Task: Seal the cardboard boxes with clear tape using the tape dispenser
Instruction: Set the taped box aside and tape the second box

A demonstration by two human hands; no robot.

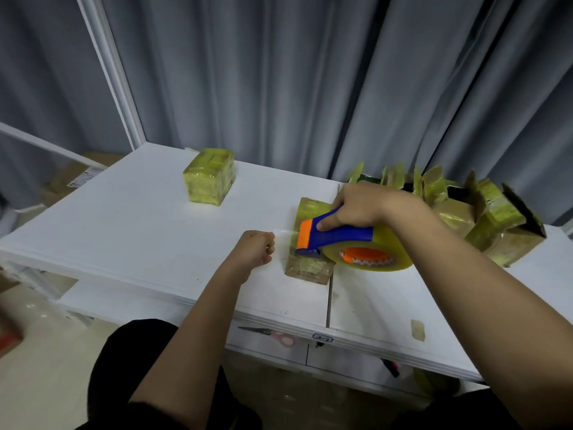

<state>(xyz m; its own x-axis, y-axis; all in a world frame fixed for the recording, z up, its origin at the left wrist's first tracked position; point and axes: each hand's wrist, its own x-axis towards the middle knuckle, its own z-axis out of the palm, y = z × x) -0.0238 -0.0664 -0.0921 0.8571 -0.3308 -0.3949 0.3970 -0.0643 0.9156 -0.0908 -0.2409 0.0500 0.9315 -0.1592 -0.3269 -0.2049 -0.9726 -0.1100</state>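
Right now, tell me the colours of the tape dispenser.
Blue body with orange parts on the tape dispenser, gripped by the right hand; head view.

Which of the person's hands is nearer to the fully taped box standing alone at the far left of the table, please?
The left hand. It sits in front of and to the right of the taped box, pinching the tape end. The right hand grips the tape dispenser farther right.

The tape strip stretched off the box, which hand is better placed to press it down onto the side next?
Left. The left hand already pinches the strip's free end beside the box, while the right hand grips the dispenser over the box top.
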